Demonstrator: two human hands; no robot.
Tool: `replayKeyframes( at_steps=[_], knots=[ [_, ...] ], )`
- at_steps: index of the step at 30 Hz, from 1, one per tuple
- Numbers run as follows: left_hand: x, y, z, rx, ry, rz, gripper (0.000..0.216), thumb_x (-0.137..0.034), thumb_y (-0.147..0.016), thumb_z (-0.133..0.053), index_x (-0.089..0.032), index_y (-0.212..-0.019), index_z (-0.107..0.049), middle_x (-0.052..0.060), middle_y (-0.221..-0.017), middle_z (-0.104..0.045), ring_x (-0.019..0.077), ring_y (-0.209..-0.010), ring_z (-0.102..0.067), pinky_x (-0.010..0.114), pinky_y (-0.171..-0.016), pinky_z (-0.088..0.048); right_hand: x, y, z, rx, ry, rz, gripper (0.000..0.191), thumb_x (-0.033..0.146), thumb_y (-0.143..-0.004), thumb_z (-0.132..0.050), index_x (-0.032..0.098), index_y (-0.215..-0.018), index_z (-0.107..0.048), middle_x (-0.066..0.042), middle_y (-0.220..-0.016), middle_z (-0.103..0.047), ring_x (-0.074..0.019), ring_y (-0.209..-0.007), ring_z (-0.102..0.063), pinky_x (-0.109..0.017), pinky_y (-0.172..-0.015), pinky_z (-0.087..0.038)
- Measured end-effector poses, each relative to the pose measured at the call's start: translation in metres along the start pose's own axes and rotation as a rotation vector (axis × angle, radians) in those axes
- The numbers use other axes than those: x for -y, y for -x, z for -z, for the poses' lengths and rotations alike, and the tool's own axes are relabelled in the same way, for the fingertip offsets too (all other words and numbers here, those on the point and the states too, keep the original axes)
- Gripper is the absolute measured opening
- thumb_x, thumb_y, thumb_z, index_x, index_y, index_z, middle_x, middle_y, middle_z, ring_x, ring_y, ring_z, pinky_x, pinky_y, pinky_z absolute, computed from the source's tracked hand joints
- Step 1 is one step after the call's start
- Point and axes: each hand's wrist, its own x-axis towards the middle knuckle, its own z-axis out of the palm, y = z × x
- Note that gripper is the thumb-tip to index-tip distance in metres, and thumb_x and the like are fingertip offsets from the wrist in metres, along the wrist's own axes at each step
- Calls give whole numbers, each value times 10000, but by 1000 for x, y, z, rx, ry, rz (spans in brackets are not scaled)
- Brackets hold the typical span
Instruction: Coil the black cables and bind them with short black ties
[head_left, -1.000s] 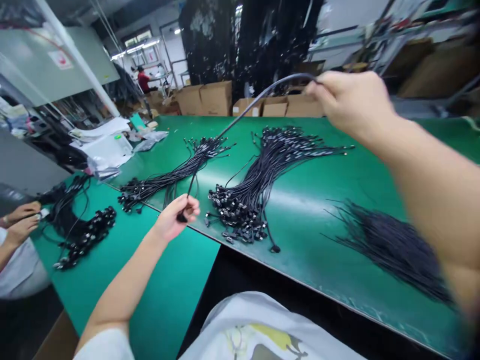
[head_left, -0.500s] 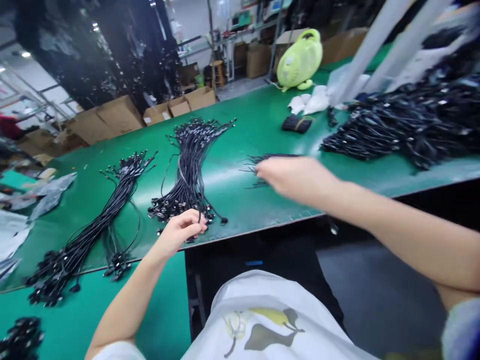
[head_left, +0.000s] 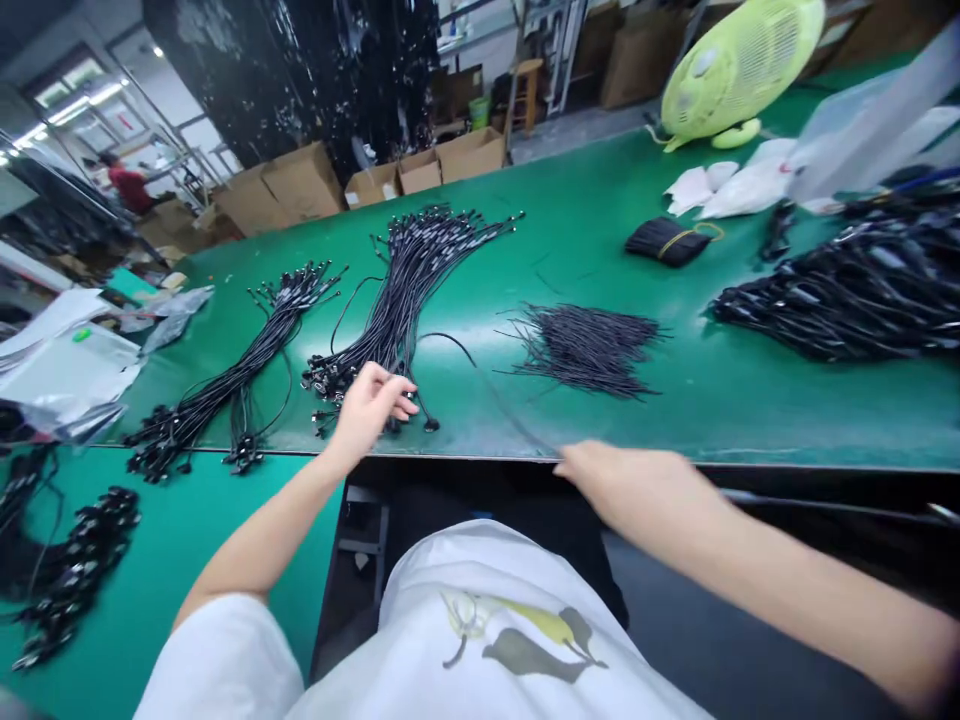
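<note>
My left hand (head_left: 375, 405) is pinched over the connector ends of a black cable bundle (head_left: 416, 280), at the table's front edge. One black cable (head_left: 480, 375) arcs from beside these fingers across to my right hand (head_left: 622, 480). My right hand is closed on the cable at the table edge, smeared by motion. The cable's near part at the left fingers is partly hidden. Short black ties (head_left: 592, 345) lie in a loose pile beyond my right hand. To the left rests a second cable bundle (head_left: 247, 360), its connectors toward the front edge.
A banded black bundle (head_left: 667, 242) lies behind the tie pile. A large heap of black cables (head_left: 862, 290) covers the right side. At the back stands a green fan (head_left: 739, 70). More cables (head_left: 82, 560) and plastic bags (head_left: 176, 315) are at the left.
My right hand has left the tie pile, moving toward the front edge, and a cable now stretches between my hands. My left hand stays at the connectors. The view has shifted.
</note>
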Motion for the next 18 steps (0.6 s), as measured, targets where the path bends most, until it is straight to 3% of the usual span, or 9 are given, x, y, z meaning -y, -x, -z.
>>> replayKeyframes(
  at_steps=[2, 4, 6, 8, 10, 14, 16, 18],
  knots=[
    [-7, 17, -41, 158, -148, -92, 154, -335, -844, -593, -197, -874, -532, 62, -995, -707, 172, -797, -692, 286, -695, -527, 24, -5, 0, 47, -167, 133, 222, 227, -934, -509, 164, -760, -632, -44, -670, -651, -154, -554, -596, -279, -487, -223],
    [-8, 37, -68, 369, -276, -125, 152, -307, -841, -611, -205, -950, -585, 56, -997, -714, 183, -879, -671, 303, -793, -503, 32, -14, 5, 30, -285, 136, 215, 234, -946, -494, 156, -807, -639, -51, -725, -670, -149, -590, -604, -277, -500, -214],
    [-5, 53, -80, 571, -260, -28, 169, -317, -870, -586, -197, -988, -595, 32, -840, -712, 164, -777, -646, 289, -753, -487, 23, -23, 9, -7, -371, 44, 226, 270, -955, -484, 154, -845, -645, -60, -792, -686, -148, -634, -609, -267, -512, -213],
    [-1, 61, -79, 662, -113, 135, 204, -358, -917, -528, -175, -985, -589, -20, -622, -622, 118, -585, -554, 245, -632, -447, 5, -27, 5, -26, -471, -48, 257, 339, -942, -511, 161, -814, -646, -58, -812, -692, -155, -690, -616, -251, -540, -248],
    [3, 62, -73, 666, 81, 270, 273, -405, -934, -509, -151, -978, -599, -62, -504, -486, 81, -471, -419, 207, -536, -371, -15, -26, -6, -21, -628, -69, 263, 382, -917, -544, 173, -796, -647, -39, -817, -696, -156, -733, -617, -239, -588, -309],
    [9, 56, -52, 640, 451, 444, 315, -419, -870, -627, -110, -923, -656, -94, -460, -317, 46, -400, -248, 179, -438, -254, -46, -9, -45, -69, -908, -137, 226, 372, -898, -526, 199, -873, -669, -23, -878, -704, -161, -789, -625, -255, -706, -410],
    [9, 52, -39, 530, 631, 495, 245, -350, -869, -640, -107, -886, -669, -110, -459, -221, 35, -380, -185, 164, -417, -237, -55, 6, -66, -105, -955, -261, 245, 399, -882, -537, 208, -950, -673, -31, -905, -706, -174, -785, -632, -273, -702, -438],
    [9, 49, -29, 343, 792, 497, 200, -286, -906, -585, -111, -948, -673, -107, -486, -192, 34, -376, -161, 147, -406, -244, -58, 21, -83, -118, -961, -323, 267, 416, -889, -528, 217, -1001, -666, -36, -913, -707, -181, -772, -640, -283, -683, -457]
  ],
)
